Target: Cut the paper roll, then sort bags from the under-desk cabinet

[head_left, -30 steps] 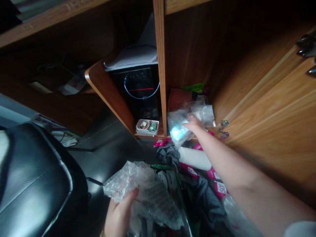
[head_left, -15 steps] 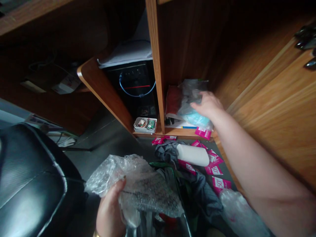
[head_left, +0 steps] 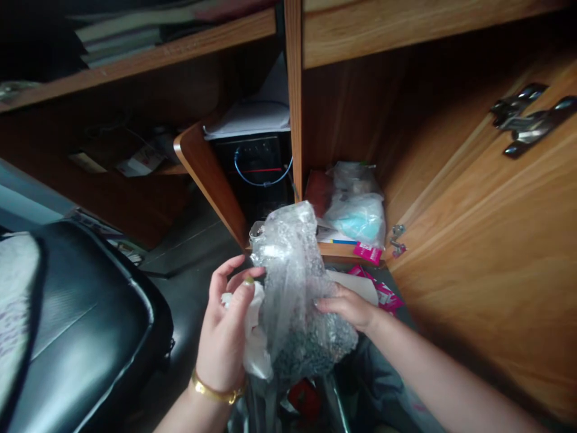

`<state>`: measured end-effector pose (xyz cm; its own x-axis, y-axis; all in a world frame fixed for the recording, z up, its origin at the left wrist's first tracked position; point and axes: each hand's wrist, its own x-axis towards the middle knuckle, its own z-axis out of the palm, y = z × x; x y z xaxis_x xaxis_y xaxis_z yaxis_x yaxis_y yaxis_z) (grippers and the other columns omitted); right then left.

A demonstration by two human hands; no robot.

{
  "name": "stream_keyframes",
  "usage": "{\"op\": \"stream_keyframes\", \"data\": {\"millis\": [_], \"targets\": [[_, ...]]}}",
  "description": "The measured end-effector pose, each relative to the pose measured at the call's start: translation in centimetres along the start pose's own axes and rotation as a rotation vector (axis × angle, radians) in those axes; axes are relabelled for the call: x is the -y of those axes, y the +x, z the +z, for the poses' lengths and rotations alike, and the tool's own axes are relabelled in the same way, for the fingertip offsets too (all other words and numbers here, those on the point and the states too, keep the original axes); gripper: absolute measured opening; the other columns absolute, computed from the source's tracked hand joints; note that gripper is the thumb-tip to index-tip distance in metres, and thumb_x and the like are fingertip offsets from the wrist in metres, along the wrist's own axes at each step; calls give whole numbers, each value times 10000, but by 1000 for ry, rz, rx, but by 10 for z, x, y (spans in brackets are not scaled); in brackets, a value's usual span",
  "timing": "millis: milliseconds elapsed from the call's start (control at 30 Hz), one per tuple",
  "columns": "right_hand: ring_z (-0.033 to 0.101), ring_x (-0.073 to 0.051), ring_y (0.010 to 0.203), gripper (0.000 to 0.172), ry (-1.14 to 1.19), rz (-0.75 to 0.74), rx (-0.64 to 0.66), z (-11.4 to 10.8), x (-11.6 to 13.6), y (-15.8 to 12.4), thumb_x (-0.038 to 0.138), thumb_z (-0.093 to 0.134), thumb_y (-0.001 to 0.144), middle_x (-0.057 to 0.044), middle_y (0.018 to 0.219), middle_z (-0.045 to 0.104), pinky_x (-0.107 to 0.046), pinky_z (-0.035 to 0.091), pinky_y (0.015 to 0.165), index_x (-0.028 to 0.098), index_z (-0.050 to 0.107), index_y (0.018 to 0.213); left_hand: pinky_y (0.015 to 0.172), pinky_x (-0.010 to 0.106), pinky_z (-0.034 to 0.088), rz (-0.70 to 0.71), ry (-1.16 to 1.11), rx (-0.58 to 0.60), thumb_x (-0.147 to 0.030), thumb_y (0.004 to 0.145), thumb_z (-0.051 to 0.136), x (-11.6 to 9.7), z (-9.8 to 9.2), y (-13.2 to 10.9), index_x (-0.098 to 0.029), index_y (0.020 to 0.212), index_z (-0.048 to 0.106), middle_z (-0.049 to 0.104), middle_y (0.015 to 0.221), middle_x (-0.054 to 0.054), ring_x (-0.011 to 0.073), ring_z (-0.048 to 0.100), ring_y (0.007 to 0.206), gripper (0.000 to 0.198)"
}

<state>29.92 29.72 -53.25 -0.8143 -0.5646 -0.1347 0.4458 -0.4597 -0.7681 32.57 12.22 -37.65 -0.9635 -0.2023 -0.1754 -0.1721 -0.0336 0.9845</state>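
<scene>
A sheet of clear bubble wrap (head_left: 293,258), with something dark showing through its lower part, hangs upright in front of me. My right hand (head_left: 347,307) grips its right side, thumb on the near face. At its left edge is my left hand (head_left: 225,331), fingers curled around a crumpled white piece (head_left: 256,331), paper or thin plastic; I cannot tell which. Below the wrap, an open container or bag shows a red item (head_left: 304,397) inside. In the cabinet lies a clear plastic bag (head_left: 358,216) with something light blue in it, apart from both hands.
An open wooden cabinet door (head_left: 487,240) stands on the right. A black leather chair (head_left: 90,325) takes up the left. On the floor lie a white roll (head_left: 358,285) and pink "50" packets (head_left: 387,296). A black computer case (head_left: 259,159) with a blue cable sits in the left compartment.
My right hand has come back from the plastic bag in the cabinet and taken hold of the bubble wrap. The wrap has risen upright, and a white crumpled piece now shows in my left hand.
</scene>
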Motion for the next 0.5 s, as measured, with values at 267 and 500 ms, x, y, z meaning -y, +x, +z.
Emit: {"op": "stream_keyframes", "data": {"millis": [267,500], "targets": [[665,-268,866,454,248,6,-262,-23,1,-46,260,762,605,-75,894,708,-412,517,818,182,654,1039,457,173,323,-174,48,-35,-425,677,694,28,-18,-12,-176,951,559,616,847,20,70,455,537,394],[644,-321,945,241,398,-27,-612,-29,15,-74,234,721,632,-110,843,710,-481,490,903,151,662,850,567,182,413,-248,53,49,-487,663,697,37,-20,-24,-201,831,577,564,729,-11,120,500,648,353]]}}
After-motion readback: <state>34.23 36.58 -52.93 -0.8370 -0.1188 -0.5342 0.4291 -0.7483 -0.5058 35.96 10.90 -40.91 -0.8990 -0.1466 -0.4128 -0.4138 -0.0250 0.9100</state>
